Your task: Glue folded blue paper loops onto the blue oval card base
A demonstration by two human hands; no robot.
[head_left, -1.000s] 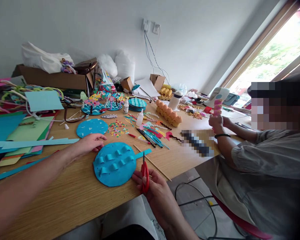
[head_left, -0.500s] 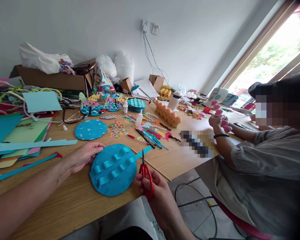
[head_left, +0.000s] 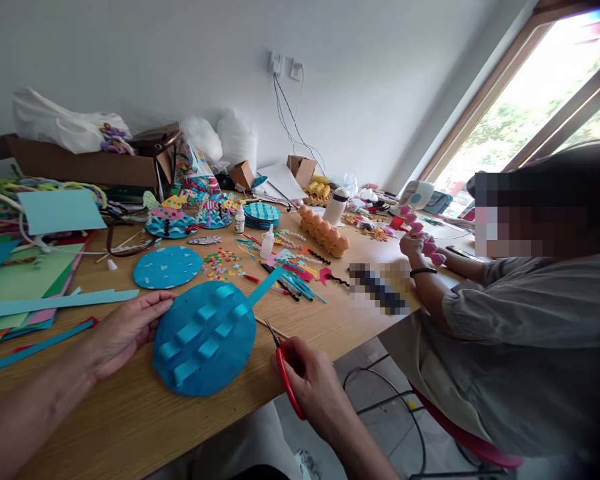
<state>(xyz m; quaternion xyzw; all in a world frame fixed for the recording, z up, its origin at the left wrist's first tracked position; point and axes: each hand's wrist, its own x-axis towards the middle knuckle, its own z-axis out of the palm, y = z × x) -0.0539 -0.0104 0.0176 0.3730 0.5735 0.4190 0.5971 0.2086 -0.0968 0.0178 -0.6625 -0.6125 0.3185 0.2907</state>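
Note:
My left hand [head_left: 137, 327] grips the left edge of a round blue disc [head_left: 205, 367], tilted up above the table. Two rows of light blue paper loops [head_left: 223, 327] stand up from its face. From its upper right edge a loose paper strip [head_left: 266, 287] sticks out. In my right hand [head_left: 307, 377] is a pair of red-handled scissors [head_left: 286, 383], held just right of the disc, with the blades pointing up and left, slightly parted. The blades are apart from the strip.
Behind the disc lie another blue disc [head_left: 167, 267], confetti [head_left: 221, 264], a glue bottle [head_left: 267, 243] and pens [head_left: 285, 283]. Coloured paper [head_left: 20, 280] is stacked at left. An egg carton [head_left: 324, 231] sits farther back. At right a seated person [head_left: 525, 333] holds a pink piece.
The disc has moved left and tilted more upright in my left hand. My right hand has turned and lowered the scissors, whose blades now lean left and are slightly parted.

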